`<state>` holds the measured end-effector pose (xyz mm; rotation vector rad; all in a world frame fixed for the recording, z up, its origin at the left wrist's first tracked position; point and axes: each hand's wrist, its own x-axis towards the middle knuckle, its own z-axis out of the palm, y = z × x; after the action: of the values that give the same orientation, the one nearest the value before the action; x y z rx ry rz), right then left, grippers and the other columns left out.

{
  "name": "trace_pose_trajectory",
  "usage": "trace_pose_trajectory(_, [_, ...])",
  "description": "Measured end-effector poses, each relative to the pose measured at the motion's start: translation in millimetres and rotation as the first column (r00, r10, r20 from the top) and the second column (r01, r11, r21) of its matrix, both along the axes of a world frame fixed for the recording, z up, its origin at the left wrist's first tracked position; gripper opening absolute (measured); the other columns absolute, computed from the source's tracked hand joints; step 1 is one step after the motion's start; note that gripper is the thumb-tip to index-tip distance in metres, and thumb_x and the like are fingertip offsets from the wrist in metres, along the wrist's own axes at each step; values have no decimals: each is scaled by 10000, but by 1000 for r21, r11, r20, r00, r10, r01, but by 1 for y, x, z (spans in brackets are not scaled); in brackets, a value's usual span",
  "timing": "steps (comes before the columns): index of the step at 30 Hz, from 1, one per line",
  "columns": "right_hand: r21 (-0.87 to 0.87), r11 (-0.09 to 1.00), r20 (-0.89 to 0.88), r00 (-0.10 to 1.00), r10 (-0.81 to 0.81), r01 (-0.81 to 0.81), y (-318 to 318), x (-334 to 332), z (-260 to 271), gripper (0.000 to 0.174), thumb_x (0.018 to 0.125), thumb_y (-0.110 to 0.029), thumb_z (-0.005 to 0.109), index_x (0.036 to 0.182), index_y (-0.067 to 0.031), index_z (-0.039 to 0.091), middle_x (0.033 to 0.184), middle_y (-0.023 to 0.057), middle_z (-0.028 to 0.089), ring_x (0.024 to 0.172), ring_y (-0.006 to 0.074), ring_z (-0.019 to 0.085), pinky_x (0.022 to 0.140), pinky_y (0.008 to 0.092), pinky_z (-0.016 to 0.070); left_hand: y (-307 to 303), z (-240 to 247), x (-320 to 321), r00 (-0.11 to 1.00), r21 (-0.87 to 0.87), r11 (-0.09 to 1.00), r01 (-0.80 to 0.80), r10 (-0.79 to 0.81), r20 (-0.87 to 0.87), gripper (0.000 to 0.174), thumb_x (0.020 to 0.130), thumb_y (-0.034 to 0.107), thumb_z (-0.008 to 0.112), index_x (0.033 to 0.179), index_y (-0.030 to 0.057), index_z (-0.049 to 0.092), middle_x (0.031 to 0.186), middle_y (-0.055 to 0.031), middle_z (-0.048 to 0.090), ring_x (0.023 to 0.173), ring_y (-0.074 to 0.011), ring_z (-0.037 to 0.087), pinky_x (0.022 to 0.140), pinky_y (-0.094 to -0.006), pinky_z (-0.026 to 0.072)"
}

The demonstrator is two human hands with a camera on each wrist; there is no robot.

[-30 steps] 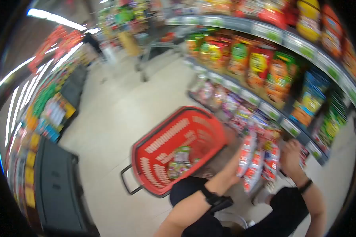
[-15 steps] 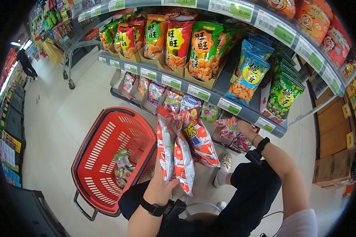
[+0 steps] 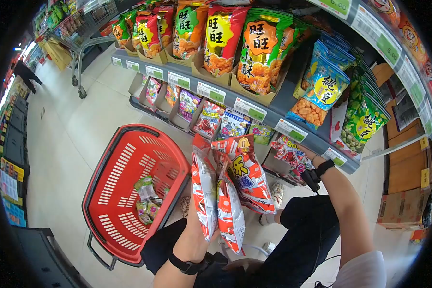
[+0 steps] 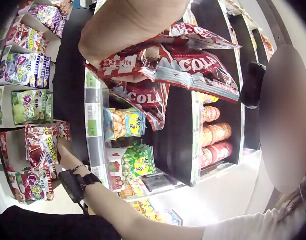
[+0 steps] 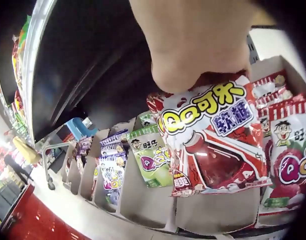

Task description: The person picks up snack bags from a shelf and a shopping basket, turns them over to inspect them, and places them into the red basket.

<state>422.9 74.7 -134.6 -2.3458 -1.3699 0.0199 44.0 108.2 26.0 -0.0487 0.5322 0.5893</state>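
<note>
My left hand [image 3: 197,230] grips several red-and-white bags of cola gummies [image 3: 247,177] by their edges, fanned out in front of my knees. In the left wrist view its fingers curl over the bags [image 4: 203,70], which show "COLA" on dark red. My right hand [image 3: 309,156] reaches under the lower shelf edge on the right, partly hidden there. Its fingers pinch the top of another cola gummy bag [image 5: 213,145], which hangs over a cardboard display compartment [image 5: 213,212] in the right wrist view. Beside that compartment stand lychee-coloured gummy bags [image 5: 288,160] and green gummy bags [image 5: 153,157].
A red shopping basket [image 3: 98,187] with some small green packs [image 3: 149,199] inside stands on the floor to the left. Above the gummy row, a shelf holds puffed-snack bags [image 3: 261,53] and blue and green bean bags [image 3: 324,89]. A shopping cart [image 3: 84,48] is farther back.
The head view has swung toward the shelf and steadied. My right hand has moved from beside the left-hand bags to the gummy compartment at right. My left hand keeps hold of its bags.
</note>
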Motion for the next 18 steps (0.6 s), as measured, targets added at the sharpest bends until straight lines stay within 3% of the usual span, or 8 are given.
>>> trace_pose_trajectory(3, [-6, 1000, 11, 1000, 8, -8, 2, -7, 0, 315, 887, -263, 450, 1082, -50, 576, 1059, 239, 578, 993, 393, 546, 866, 449, 422, -2, 26, -3, 987, -4, 998, 69, -68, -147, 475, 907, 505, 414, 1141, 104, 513, 931, -67, 613, 792, -185, 623, 662, -346, 531])
trace_pose_trajectory(5, [-11, 1000, 13, 1000, 8, -8, -15, 0, 3, 316, 888, -263, 450, 1082, -47, 575, 1057, 240, 579, 990, 392, 548, 864, 448, 423, -2, 22, -4, 994, -40, 996, 81, -84, -66, 500, 903, 521, 408, 1148, 97, 510, 924, -72, 612, 785, -186, 618, 657, -343, 527])
trace_pose_trajectory(7, [-11, 1000, 26, 1000, 9, -9, 1, -2, 4, 317, 888, -263, 450, 1082, -45, 573, 1054, 241, 579, 987, 391, 550, 862, 447, 425, 0, 39, 1, 944, -91, 993, 79, -104, -313, 503, 901, 524, 411, 1143, 95, 514, 928, -74, 614, 784, -189, 616, 661, -340, 526])
trace_pose_trajectory(12, [-12, 1000, 50, 999, 16, -15, 3, 4, 9, 320, 888, -263, 449, 1083, -39, 569, 1049, 242, 581, 978, 388, 554, 857, 445, 428, -3, 10, -6, 994, -5, 999, 34, -34, -107, 495, 902, 518, 415, 1144, 98, 514, 914, -74, 610, 787, -190, 614, 674, -338, 523])
trace_pose_trajectory(14, [-12, 1000, 63, 998, 24, -23, 4, -5, 8, 322, 888, -263, 449, 1083, -37, 568, 1046, 243, 581, 975, 387, 556, 855, 445, 430, -2, -1, -8, 993, 140, 990, 21, -37, 113, 512, 901, 530, 406, 1151, 95, 508, 916, -77, 609, 798, -191, 614, 683, -337, 521])
trace_pose_trajectory(18, [-13, 999, 75, 997, 37, -36, 9, -4, 14, 324, 889, -263, 448, 1083, -32, 565, 1042, 244, 582, 968, 384, 560, 851, 443, 433, -5, 6, -8, 998, 291, 954, 67, -63, -23, 560, 897, 563, 374, 1166, 87, 495, 916, -76, 610, 807, -186, 614, 692, -332, 520])
